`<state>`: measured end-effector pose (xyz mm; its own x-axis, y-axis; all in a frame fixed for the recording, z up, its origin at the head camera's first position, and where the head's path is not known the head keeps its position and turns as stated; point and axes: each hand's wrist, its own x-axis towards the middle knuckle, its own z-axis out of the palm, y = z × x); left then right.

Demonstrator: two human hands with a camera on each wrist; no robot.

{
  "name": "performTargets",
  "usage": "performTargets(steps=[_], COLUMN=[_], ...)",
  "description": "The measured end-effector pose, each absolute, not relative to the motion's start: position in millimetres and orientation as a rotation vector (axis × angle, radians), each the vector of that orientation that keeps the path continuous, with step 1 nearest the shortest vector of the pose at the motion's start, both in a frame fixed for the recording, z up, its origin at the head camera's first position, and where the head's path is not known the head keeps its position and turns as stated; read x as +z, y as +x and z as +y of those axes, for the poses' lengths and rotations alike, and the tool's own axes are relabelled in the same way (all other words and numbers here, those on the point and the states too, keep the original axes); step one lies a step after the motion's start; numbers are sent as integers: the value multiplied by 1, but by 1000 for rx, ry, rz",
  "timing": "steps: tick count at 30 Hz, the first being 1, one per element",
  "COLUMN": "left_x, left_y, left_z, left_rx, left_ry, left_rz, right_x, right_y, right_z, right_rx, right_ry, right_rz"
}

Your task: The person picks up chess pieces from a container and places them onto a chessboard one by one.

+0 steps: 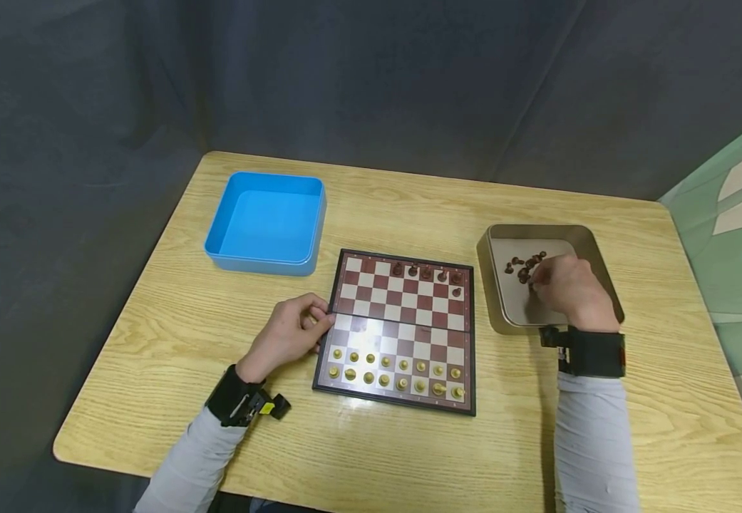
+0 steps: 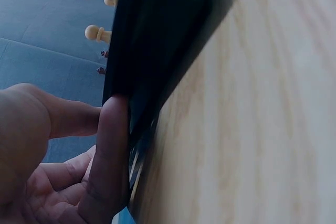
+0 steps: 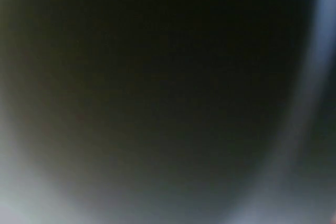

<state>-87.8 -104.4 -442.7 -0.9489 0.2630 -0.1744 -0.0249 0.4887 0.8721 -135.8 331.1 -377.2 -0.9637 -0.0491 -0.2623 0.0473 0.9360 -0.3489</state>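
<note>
The chessboard (image 1: pixel 396 299) lies open on the bench (image 1: pixel 383 463), centre of the action, and look at that near side: light pieces (image 1: pixel 384 380) standing in two full rows, eight and eight! Across on the far edge, dark pieces (image 1: pixel 427 273) bunch toward the right corner, five along the back and a single one in front of the corner piece.

On the board's left edge, right by the fold, it's the left hand (image 1: pixel 290 331), its grip clamped on the dark rim, thumb and fingers together there; the left wrist view has a finger (image 2: pixel 107 150) flush against that rim.

Over to the right now, just beside the board: the tin (image 1: pixel 490 285), with loose dark pieces (image 1: pixel 523 275) scattered across its pale floor. The right hand (image 1: pixel 566 285) is down inside, fingers pointing at that cluster! Its grip, clamped on a piece or not? Can't tell: the fingertips are hidden, and the right wrist view is a dark blur.

Further out, the blue tray (image 1: pixel 274 228) sits beyond the left hand, near the far edge of the bench, with a dark curtain (image 1: pixel 371 85) behind it all.
</note>
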Motion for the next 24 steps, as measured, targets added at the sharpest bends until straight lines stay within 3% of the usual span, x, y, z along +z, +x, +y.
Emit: performTargets(steps=[24], left_x=[-444], left_y=[-88], left_z=[-104], left_rx=[1431], left_ry=[188], left_rz=[2464], right_x=[-369], right_y=[-133], right_z=[323], right_rx=[-546], right_ry=[-39], right_rz=[2983])
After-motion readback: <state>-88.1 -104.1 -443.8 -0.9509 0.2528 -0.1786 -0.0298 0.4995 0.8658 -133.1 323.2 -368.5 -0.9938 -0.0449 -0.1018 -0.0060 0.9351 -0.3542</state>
